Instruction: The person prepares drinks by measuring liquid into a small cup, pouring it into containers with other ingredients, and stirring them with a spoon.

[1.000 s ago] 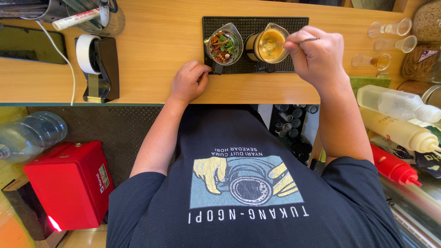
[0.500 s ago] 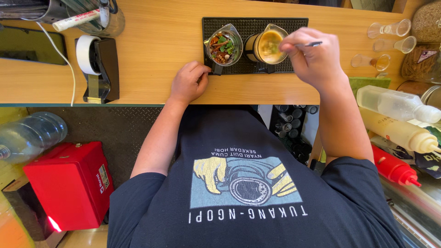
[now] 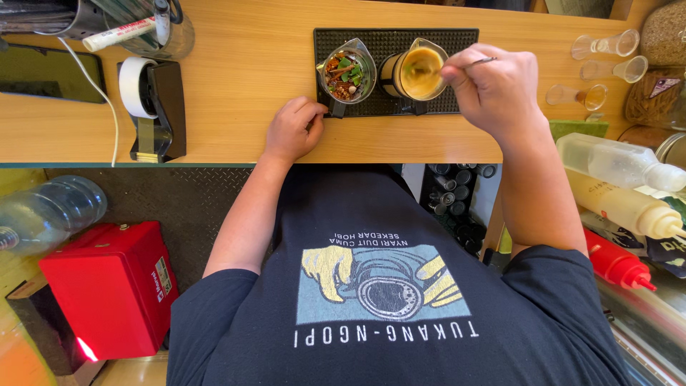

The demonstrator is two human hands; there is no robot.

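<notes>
On the wooden counter lies a black ribbed mat with two small glass cups on it. The left cup holds red-brown spices and green leaves. The right cup holds a yellow-brown liquid. My right hand pinches a thin metal spoon whose bowl dips into the liquid. My left hand rests on the counter with fingers curled, its fingertips at the mat's near left corner, beside the spice cup's dark handle.
A tape dispenser and a dark tablet sit at the left of the counter. Small clear measuring cups stand at the right. Squeeze bottles lie lower right. Below left are a red box and a water bottle.
My right hand has shifted slightly leftwards over the right cup, and the spoon has moved in the liquid. My left hand has stayed in place.
</notes>
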